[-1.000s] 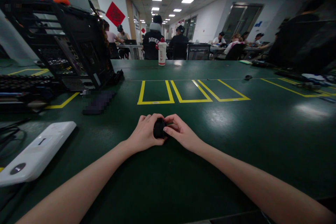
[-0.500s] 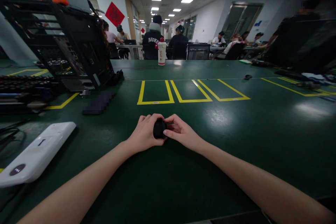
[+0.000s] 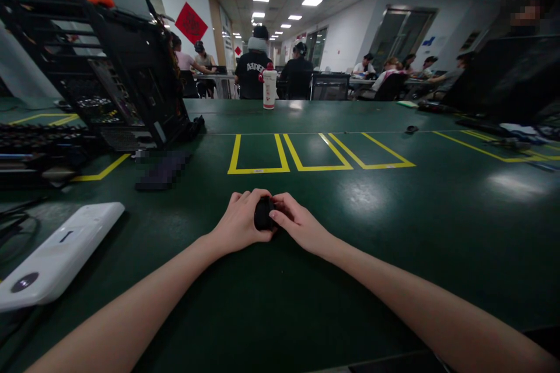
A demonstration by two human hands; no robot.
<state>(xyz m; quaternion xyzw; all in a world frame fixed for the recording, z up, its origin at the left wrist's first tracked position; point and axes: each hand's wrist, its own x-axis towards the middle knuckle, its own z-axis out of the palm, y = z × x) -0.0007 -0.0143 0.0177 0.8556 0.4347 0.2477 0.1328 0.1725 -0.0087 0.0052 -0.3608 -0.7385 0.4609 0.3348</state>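
Between my two hands is a small, rounded black object (image 3: 263, 214), whose exact kind I cannot make out. My left hand (image 3: 240, 218) wraps round it from the left, fingers over the top and thumb below. From the right, my right hand (image 3: 298, 220) pinches its edge, the thumb lying on the face turned towards me. Part of the object is hidden by the fingers. Both hands are low over the green table (image 3: 280, 297), in front of yellow tape outlines (image 3: 259, 171).
An opened black computer case (image 3: 131, 87) stands at left, with a dark blurred flat thing (image 3: 163, 170) before it. Nearer lies a white device (image 3: 65, 250). A white cup (image 3: 269, 90) stands at the far edge; a small black item (image 3: 412, 129) lies right. Several people sit beyond.
My right thumb and fingers have shifted slightly left and up over the black object. My left hand keeps its hold.
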